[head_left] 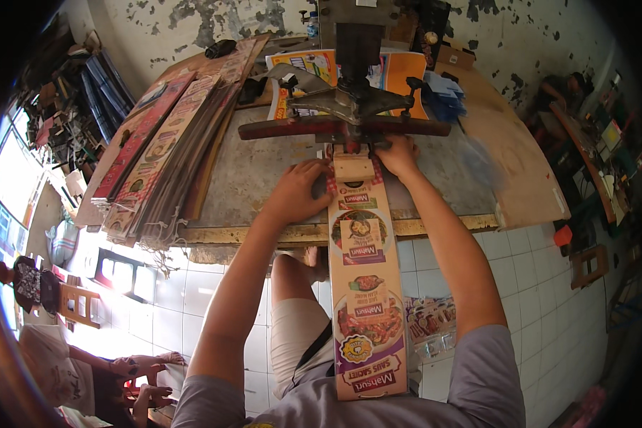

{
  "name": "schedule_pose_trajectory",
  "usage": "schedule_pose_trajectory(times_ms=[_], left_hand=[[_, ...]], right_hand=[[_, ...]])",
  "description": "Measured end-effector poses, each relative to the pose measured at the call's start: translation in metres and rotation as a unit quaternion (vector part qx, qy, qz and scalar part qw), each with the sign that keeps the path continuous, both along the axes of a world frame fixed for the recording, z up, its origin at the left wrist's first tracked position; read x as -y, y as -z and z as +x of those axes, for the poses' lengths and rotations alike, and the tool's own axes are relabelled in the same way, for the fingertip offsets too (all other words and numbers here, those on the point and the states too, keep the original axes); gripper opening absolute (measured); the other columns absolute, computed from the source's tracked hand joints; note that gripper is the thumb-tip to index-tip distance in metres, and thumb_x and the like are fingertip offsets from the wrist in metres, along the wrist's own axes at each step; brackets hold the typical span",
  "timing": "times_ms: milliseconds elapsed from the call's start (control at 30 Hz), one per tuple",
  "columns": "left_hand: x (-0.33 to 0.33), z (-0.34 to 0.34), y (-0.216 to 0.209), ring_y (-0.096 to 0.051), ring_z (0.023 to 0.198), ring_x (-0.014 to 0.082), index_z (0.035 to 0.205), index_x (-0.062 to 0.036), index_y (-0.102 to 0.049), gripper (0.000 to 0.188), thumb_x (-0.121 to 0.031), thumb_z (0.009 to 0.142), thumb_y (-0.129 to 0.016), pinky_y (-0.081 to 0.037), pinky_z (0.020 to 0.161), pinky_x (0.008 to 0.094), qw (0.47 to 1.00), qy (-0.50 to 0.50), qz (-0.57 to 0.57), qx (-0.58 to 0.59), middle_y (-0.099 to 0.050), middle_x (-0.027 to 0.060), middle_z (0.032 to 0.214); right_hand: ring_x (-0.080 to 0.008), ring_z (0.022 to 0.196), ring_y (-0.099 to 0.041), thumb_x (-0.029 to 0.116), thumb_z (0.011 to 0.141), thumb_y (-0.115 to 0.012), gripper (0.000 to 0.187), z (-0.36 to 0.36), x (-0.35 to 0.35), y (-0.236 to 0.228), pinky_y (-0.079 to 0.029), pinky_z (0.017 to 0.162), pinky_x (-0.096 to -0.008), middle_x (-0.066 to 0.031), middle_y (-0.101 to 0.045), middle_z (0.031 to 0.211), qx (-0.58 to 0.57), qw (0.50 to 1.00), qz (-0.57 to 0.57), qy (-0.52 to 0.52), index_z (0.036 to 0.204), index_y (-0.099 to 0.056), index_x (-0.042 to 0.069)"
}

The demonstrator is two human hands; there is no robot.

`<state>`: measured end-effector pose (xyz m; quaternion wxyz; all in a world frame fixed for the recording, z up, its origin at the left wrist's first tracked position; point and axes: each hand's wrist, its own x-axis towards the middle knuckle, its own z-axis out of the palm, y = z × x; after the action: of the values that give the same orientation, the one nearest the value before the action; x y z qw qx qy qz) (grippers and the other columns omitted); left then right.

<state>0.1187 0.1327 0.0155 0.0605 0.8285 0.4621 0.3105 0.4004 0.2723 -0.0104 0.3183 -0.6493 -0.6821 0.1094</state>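
A long printed cardboard strip (367, 271) with pictures of food runs from under the press to my chest, overhanging the table's front edge. My left hand (296, 191) grips its left edge near the press, fingers curved and thumb apart. On the other side, my right hand (399, 155) holds the strip's far right edge, its fingertips partly hidden beside the press. A pale wooden block (353, 168) under the hand press (348, 107) sits over the strip between my hands. The press has a dark metal frame and a wide reddish crossbar.
Stacks of similar long strips (164, 146) with strings lie on the table's left. Colourful printed sheets (399, 75) are behind the press, with blue plastic (444, 96) to their right. A bundle of printed pieces (431, 317) lies below the table. People sit at far left and far right.
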Motion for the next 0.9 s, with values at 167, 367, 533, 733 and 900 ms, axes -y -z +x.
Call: schedule_pose_trajectory(times_ms=[167, 367, 533, 733, 900], left_hand=[[0.001, -0.003, 0.001, -0.059, 0.142, 0.0378, 0.130, -0.0072, -0.067, 0.048, -0.036, 0.093, -0.077, -0.044, 0.118, 0.0525, 1.000, -0.007, 0.002, -0.003, -0.066, 0.0148, 0.150], [0.002, 0.001, -0.003, -0.059, 0.142, 0.0347, 0.136, -0.0038, -0.067, 0.059, -0.036, 0.087, -0.076, -0.044, 0.118, 0.0508, 1.000, 0.000, 0.002, 0.003, -0.068, 0.0155, 0.148], [0.001, 0.002, 0.000, -0.057, 0.144, 0.0342, 0.135, -0.0046, -0.068, 0.057, -0.035, 0.088, -0.077, -0.044, 0.119, 0.0506, 1.000, -0.002, 0.003, 0.003, -0.067, 0.0147, 0.149], [0.002, 0.003, 0.000, -0.057, 0.145, 0.0339, 0.132, -0.0064, -0.069, 0.052, -0.034, 0.089, -0.077, -0.043, 0.119, 0.0519, 1.000, -0.004, 0.015, 0.009, -0.067, 0.0141, 0.150], [0.004, 0.002, -0.006, -0.056, 0.147, 0.0375, 0.133, -0.0073, -0.067, 0.049, -0.035, 0.094, -0.077, -0.041, 0.122, 0.0544, 1.000, 0.002, -0.014, 0.003, -0.064, 0.0156, 0.155]], right_hand=[[-0.0370, 0.147, -0.049, 0.046, 0.084, -0.081, 0.061, -0.002, -0.010, 0.000, -0.026, 0.124, -0.0531, -0.0171, -0.072, 0.142, 0.013, 1.000, -0.016, -0.013, 0.131, -0.080, 0.008], [-0.0393, 0.147, -0.049, 0.046, 0.086, -0.077, 0.061, 0.002, -0.014, 0.002, -0.025, 0.124, -0.0559, -0.0197, -0.071, 0.143, -0.018, 0.999, 0.016, -0.029, 0.133, -0.079, 0.008], [-0.0398, 0.146, -0.049, 0.045, 0.086, -0.076, 0.061, 0.003, -0.013, 0.004, -0.025, 0.125, -0.0560, -0.0191, -0.071, 0.142, 0.011, 1.000, 0.003, -0.027, 0.135, -0.078, 0.010], [-0.0399, 0.145, -0.050, 0.043, 0.085, -0.077, 0.059, 0.006, -0.008, 0.006, -0.026, 0.124, -0.0573, -0.0171, -0.072, 0.140, -0.005, 0.999, 0.030, -0.044, 0.135, -0.078, 0.011], [-0.0410, 0.140, -0.054, 0.038, 0.085, -0.079, 0.052, 0.003, 0.000, 0.002, -0.032, 0.122, -0.0560, -0.0175, -0.074, 0.133, -0.015, 0.997, 0.062, -0.040, 0.130, -0.079, 0.013]])
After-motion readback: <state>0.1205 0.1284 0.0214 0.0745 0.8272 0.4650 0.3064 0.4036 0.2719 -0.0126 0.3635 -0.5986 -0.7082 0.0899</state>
